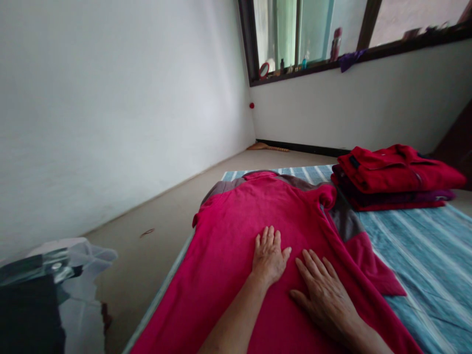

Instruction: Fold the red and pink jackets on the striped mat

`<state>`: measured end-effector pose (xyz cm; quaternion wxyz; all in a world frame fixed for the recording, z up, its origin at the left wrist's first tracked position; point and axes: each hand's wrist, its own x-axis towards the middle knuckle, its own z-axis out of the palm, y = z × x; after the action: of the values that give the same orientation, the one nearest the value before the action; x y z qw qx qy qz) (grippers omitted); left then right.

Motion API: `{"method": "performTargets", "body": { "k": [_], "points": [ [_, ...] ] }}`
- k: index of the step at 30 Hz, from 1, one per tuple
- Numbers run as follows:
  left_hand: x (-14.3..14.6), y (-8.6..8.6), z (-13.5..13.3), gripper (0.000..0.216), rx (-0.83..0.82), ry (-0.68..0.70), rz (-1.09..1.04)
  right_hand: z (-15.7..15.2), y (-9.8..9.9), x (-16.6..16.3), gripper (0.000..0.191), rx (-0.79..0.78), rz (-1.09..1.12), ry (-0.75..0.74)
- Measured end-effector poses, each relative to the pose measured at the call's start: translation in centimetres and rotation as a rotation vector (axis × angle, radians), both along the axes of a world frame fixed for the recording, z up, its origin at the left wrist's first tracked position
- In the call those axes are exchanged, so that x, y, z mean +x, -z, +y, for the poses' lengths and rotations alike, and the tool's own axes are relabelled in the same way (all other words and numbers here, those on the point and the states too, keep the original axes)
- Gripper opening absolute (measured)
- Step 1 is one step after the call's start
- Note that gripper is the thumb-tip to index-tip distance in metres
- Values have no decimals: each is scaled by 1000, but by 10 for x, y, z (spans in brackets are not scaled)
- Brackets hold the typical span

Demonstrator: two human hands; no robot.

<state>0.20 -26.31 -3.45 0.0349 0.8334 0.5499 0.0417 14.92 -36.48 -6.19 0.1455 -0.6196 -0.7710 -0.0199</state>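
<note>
A pink shirt with grey shoulder panels (236, 231) lies spread flat on a blue striped sheet (431, 260). My left hand (269, 255) rests palm down on the middle of the shirt, fingers stretched out and together. My right hand (324, 290) lies flat on the shirt just to its right, fingers extended and pointing up-left. Neither hand holds anything. One sleeve of the shirt is folded in along the right side.
A stack of folded red and dark purple clothes (394, 177) sits on the sheet at the back right. Bare floor (155, 250) runs along the left to a white wall. A windowsill (317, 64) holds small bottles. A plastic-covered dark object (40, 290) stands at lower left.
</note>
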Motion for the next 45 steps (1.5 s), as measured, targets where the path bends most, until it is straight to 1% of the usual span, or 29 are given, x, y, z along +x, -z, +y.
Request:
{"method": "performTargets", "body": {
  "k": [8, 16, 22, 33, 40, 45],
  "points": [
    [0, -2, 0, 62, -13, -3, 11, 0, -1, 0, 63, 11, -7, -3],
    [0, 1, 0, 63, 1, 1, 18, 0, -7, 0, 63, -46, 7, 9],
    [0, -1, 0, 62, 1, 3, 27, 1, -12, -1, 64, -82, 6, 7],
    [0, -3, 0, 62, -12, -3, 23, 0, -8, -2, 63, -43, -19, 8],
    [-1, 0, 0, 62, 15, -3, 37, 0, -1, 0, 64, 20, -21, -4],
    [-1, 3, 1, 62, 26, 5, 42, 0, -2, 0, 64, -2, -11, -4]
  ]
}}
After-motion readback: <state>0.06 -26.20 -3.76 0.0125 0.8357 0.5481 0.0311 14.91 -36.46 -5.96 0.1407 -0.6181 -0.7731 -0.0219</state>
